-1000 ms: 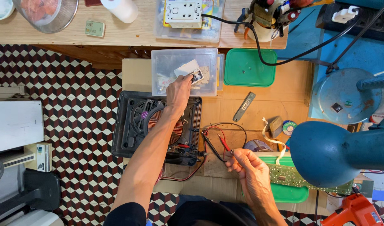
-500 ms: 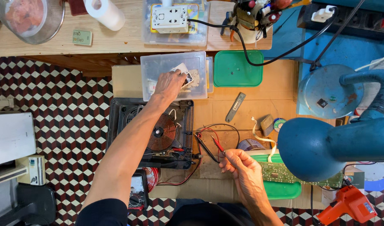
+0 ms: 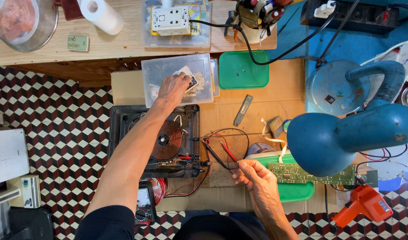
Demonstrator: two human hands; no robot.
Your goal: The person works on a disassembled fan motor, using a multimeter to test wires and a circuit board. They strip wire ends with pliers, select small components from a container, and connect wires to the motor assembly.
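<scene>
**Left hand in the parts box, right hand on the probes**

I have my left hand [image 3: 172, 90] extended to the far side of the table [image 3: 257, 111], inside the clear plastic box [image 3: 155, 71]. Its fingers are closed on a small white part [image 3: 186, 71] with a dark patch beside it; I cannot tell what kind of part it is. The box sits just beyond the opened black appliance [image 3: 124, 129], whose copper coil [image 3: 167, 140] lies exposed directly below my forearm.

My right hand [image 3: 257, 186] rests near me, to the right of the appliance. It pinches the red and black test probes [image 3: 226, 153] in a narrow grip, tips pointing toward the far left, their leads looping over the table toward the appliance.

Handling notes, as I judge them:

1. Keep the left forearm raised above the coil and its wiring while the hand works in the box.
2. Grip the small part by its edges, with a light pinch.
3. Hold the probe tips apart from each other and off the green circuit board [image 3: 301, 173], which lies just right of the right hand on a green tray [image 3: 297, 192].
4. The blue lamp [image 3: 341, 138] hides the right end of the board.
</scene>
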